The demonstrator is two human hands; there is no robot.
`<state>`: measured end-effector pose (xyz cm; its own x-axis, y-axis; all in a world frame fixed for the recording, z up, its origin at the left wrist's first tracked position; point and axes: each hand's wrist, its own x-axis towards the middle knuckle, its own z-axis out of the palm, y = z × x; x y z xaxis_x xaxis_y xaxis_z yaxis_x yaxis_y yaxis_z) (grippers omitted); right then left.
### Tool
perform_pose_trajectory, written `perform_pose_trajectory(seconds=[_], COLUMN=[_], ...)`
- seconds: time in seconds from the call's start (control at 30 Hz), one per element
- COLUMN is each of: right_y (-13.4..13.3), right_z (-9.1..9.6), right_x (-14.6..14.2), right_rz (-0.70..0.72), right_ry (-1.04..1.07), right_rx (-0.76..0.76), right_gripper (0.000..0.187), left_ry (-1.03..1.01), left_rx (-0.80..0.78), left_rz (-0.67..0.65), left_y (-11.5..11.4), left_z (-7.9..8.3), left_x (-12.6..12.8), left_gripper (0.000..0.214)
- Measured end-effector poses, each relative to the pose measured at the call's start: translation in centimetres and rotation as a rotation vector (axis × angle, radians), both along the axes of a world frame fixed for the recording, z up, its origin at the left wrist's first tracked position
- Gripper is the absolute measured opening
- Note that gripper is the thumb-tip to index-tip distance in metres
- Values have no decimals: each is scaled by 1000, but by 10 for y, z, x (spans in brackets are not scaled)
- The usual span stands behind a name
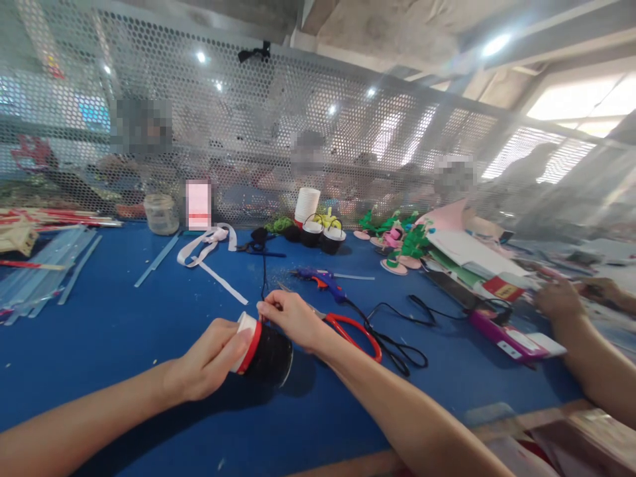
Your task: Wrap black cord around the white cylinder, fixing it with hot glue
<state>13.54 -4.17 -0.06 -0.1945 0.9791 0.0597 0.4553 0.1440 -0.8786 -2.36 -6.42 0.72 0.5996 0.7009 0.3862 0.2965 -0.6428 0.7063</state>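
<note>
A paper cup [271, 354] lies tilted on its side in my left hand [212, 361]. Its body is black, with a red band and a white part at the end I grip. My right hand [294, 319] is closed in a pinch at the cup's upper edge, on a thin black cord [264, 275] that runs up from the fingertips. Just beyond that hand lies a blue glue gun [325, 281]. Red-handled scissors [366, 331] rest partly under my right forearm.
Two black cups with handles [332, 240] stand at the back by stacked white cups [307, 204]. White ribbon [213, 268], a jar [161, 215] and clear glue sticks [54, 265] lie leftward. Green crafts [412, 245], a purple power strip [504, 338] and another person's hand [559, 301] are right.
</note>
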Motion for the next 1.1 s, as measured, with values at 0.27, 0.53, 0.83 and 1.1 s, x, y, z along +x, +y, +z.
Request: perform_pose_trajectory(seconds=[0.27,0.53,0.83,1.1], right_y=[-2,0,-8,-12], right_z=[-3,17,2,-9], right_x=[-1,18,22,19], right_rz=[64,106,280,130], right_ry=[-22,193,299,284], right_rx=[-126,-91,-237,-97], right_gripper=[23,45,37,40], left_ry=[91,19,-145,-349], left_rx=[201,54,-508,-574], left_rz=[-226,99,85,93], left_y=[7,16,21,30], left_z=[-2,-6,-5,-12], left_x=[-2,-3,3,1], left_gripper=[38,37,43,28])
